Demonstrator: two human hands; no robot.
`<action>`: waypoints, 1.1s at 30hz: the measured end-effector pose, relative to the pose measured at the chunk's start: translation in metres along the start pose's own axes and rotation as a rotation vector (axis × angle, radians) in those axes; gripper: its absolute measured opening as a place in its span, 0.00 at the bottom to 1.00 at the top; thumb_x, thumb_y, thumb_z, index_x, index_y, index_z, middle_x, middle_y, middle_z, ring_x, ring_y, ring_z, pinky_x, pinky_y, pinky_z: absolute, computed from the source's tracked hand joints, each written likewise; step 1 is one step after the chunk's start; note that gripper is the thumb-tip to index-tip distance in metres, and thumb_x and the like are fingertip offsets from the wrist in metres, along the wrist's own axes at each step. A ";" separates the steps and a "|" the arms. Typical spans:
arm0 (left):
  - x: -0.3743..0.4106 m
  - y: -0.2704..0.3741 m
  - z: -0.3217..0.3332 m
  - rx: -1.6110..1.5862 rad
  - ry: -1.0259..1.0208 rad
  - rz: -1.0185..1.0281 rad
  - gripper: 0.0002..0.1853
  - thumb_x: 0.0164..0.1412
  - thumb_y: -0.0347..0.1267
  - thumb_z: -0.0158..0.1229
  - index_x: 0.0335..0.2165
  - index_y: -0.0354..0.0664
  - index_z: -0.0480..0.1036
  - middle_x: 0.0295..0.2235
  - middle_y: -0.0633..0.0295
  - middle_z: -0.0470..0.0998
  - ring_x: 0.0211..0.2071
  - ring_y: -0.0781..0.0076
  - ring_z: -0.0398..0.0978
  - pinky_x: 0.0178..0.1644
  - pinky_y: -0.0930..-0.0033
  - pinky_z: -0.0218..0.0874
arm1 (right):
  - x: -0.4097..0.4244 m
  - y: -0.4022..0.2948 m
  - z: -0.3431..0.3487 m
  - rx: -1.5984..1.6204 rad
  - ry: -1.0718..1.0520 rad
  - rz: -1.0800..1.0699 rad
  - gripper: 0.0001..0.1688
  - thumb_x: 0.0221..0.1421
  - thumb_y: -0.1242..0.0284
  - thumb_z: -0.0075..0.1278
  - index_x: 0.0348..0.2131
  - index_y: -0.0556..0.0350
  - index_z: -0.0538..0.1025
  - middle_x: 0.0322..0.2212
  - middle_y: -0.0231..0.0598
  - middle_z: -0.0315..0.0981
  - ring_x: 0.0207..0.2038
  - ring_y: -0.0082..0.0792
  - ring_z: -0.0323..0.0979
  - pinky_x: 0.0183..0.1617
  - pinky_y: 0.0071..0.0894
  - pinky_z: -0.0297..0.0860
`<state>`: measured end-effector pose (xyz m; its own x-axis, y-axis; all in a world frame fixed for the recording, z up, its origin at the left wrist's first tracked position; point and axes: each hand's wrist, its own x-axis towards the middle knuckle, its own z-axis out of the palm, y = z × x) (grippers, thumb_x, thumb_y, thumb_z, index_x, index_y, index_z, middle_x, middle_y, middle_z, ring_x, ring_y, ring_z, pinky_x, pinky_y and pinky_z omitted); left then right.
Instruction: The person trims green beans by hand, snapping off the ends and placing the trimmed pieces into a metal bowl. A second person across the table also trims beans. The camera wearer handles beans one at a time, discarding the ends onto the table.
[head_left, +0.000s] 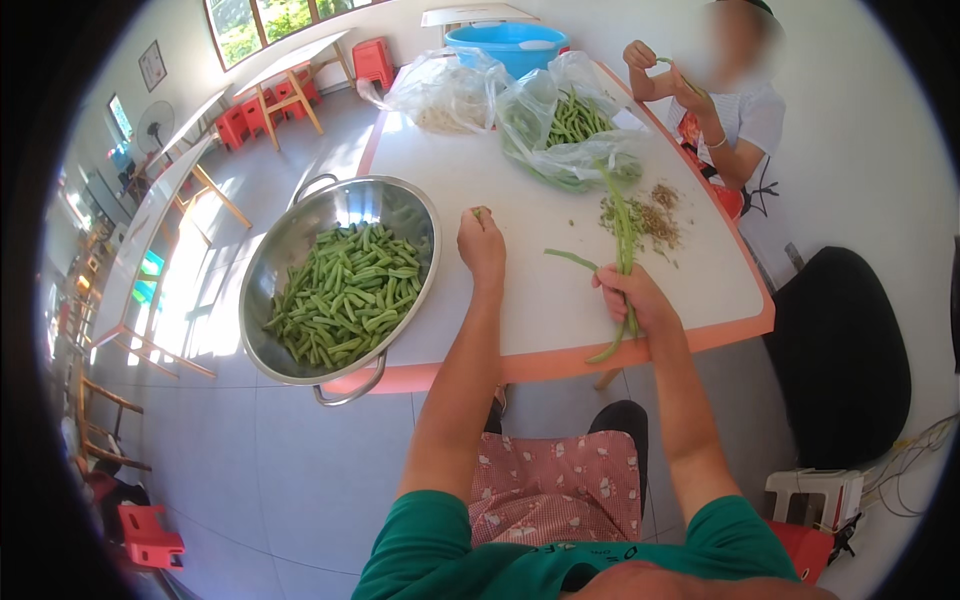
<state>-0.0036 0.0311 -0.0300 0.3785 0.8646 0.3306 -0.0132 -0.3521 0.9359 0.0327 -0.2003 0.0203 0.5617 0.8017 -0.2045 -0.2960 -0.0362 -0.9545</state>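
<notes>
My right hand (636, 298) is closed around several long green beans (624, 232), upright in the fist, with one sticking out to the left. To the left, my left hand (481, 244) is raised over the table with its fingers closed; a small green bean piece (477, 214) shows between the fingertips. A large steel basin (409, 196) of short bean pieces (349, 292) stands beside it at the table's left edge. Beyond my right hand lie bean trimmings (652, 217) on the white tabletop (555, 322). A clear plastic bag (525, 142) of whole beans sits farther back.
Another plastic bag (450, 97) and a blue tub (510, 45) stand at the table's far end. Across the right edge a co-worker (739, 120) holds a bean in both hands. A black chair back (840, 360) is at the right.
</notes>
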 end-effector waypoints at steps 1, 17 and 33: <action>0.001 0.000 -0.001 -0.140 -0.002 -0.055 0.09 0.55 0.32 0.48 0.28 0.36 0.69 0.20 0.52 0.71 0.22 0.57 0.69 0.28 0.63 0.60 | 0.000 0.001 -0.001 0.018 0.015 0.004 0.13 0.52 0.68 0.46 0.25 0.62 0.67 0.07 0.25 0.53 0.09 0.18 0.51 0.12 0.18 0.53; -0.044 0.034 0.008 0.132 -0.540 0.814 0.07 0.47 0.28 0.54 0.30 0.44 0.72 0.28 0.62 0.73 0.33 0.62 0.70 0.35 0.63 0.61 | 0.009 0.009 -0.010 0.116 0.097 -0.045 0.14 0.53 0.67 0.45 0.27 0.63 0.68 0.08 0.24 0.52 0.09 0.16 0.51 0.12 0.18 0.53; -0.048 0.031 0.005 0.271 -0.671 0.726 0.07 0.51 0.30 0.52 0.32 0.46 0.71 0.26 0.62 0.72 0.31 0.62 0.70 0.32 0.65 0.62 | 0.009 0.008 -0.010 0.118 0.095 -0.037 0.14 0.54 0.67 0.45 0.29 0.63 0.68 0.09 0.23 0.52 0.10 0.16 0.51 0.12 0.18 0.53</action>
<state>-0.0172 -0.0232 -0.0175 0.8031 0.0612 0.5926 -0.2675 -0.8518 0.4505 0.0430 -0.1995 0.0088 0.6426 0.7410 -0.1949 -0.3595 0.0670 -0.9307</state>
